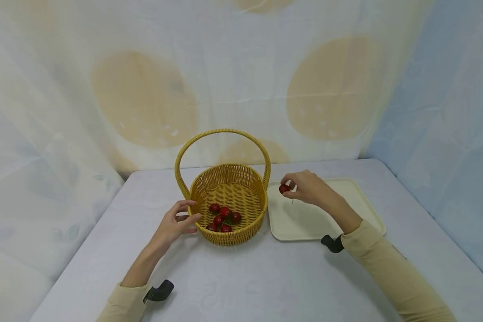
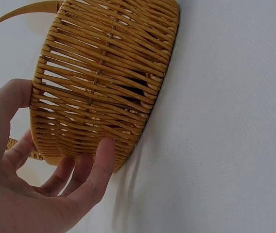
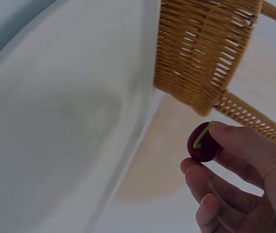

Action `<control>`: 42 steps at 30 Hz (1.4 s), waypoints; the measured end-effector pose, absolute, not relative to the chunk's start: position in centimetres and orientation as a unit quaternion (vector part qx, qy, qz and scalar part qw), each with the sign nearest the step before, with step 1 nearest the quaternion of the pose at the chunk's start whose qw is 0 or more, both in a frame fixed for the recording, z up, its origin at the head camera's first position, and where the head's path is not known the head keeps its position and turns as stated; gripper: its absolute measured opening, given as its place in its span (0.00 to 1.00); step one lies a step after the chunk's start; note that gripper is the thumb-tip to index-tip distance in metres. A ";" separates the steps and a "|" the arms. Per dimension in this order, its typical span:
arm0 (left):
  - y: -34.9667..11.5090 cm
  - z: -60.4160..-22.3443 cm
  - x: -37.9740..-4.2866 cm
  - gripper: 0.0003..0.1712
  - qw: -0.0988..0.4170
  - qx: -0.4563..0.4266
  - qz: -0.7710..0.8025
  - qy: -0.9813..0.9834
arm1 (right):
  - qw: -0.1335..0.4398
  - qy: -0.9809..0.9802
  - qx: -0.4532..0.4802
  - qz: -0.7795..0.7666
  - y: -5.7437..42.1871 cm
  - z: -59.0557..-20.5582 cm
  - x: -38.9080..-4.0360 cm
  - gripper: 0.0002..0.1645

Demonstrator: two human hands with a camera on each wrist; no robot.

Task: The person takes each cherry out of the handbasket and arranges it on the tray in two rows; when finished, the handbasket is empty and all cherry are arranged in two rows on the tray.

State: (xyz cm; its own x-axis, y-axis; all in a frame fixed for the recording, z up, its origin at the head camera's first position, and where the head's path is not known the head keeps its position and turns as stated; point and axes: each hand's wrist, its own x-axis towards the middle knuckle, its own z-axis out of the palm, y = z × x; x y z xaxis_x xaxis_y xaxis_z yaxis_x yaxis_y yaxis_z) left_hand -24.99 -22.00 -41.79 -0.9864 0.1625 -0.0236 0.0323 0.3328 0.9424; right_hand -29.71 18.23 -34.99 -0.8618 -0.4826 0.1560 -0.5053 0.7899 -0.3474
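Observation:
A yellow-brown wicker basket [image 1: 225,237] with a tall arched handle stands on the table; several dark red cherries [image 1: 224,211] lie in its near part. At its left side my left hand [image 1: 176,223] holds the basket, thumb at the rim and other fingers against the outer wall [image 2: 99,82]. Over the left part of a cream tray [image 1: 306,223], my right hand [image 1: 307,187] pinches one cherry [image 3: 203,143] between thumb and fingers. A greenish stem shows on that cherry in the right wrist view. No other fruit is visible on the tray.
The tray stands close to the basket's right side. A pale cloth covers the table [image 1: 257,281]. Behind it hangs a white curtain [image 1: 241,80] with large tan spots, and a bluish curtain [image 1: 446,134] hangs along the right. Black curved pieces [image 1: 159,291] stick out at both sleeves.

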 end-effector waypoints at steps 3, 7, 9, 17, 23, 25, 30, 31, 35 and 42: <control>-22.0 -41.8 -25.0 0.35 0.058 0.061 0.574 0.814 | 0.024 -0.946 0.256 0.197 18.4 -35.7 -30.3 0.17; -22.0 -41.8 -25.0 0.35 0.058 0.060 0.576 0.813 | 0.019 -0.948 0.249 0.196 18.4 -36.5 -31.1 0.17; -22.0 -41.8 -25.0 0.35 0.058 0.058 0.576 0.814 | 0.016 -0.949 0.247 0.196 18.4 -36.8 -31.4 0.17; -22.1 -42.0 -24.9 0.34 0.058 0.056 0.576 0.814 | -0.004 -0.952 0.224 0.207 17.8 -37.5 -32.6 0.18; -22.1 -42.2 -24.9 0.33 0.058 0.057 0.574 0.815 | -0.011 -0.959 0.196 0.206 17.3 -38.2 -33.6 0.18; -22.1 -42.3 -24.9 0.33 0.057 0.058 0.574 0.815 | -0.007 -0.961 0.192 0.198 17.1 -38.4 -33.9 0.19; -22.1 -42.3 -25.0 0.33 0.056 0.058 0.576 0.814 | 0.004 -0.966 0.186 0.180 17.0 -38.6 -34.3 0.18; -22.1 -42.3 -24.9 0.33 0.056 0.058 0.576 0.814 | 0.005 -0.966 0.185 0.179 16.9 -38.6 -34.4 0.18; -22.2 -42.2 -24.9 0.33 0.055 0.059 0.576 0.813 | 0.006 -0.970 0.175 0.170 16.8 -38.8 -34.6 0.18; -22.1 -42.0 -25.0 0.33 0.053 0.060 0.575 0.814 | 0.005 -0.975 0.162 0.155 16.7 -39.2 -35.2 0.18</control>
State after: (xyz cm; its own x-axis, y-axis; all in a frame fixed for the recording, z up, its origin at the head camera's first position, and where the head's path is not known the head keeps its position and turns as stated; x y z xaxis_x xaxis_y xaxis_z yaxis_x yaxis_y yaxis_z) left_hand -24.99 -22.12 -42.03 -0.9871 0.1593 -0.0167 0.0375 0.3311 0.9428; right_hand -35.17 16.74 -39.19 -0.9476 -0.3138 0.0606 -0.3171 0.8994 -0.3009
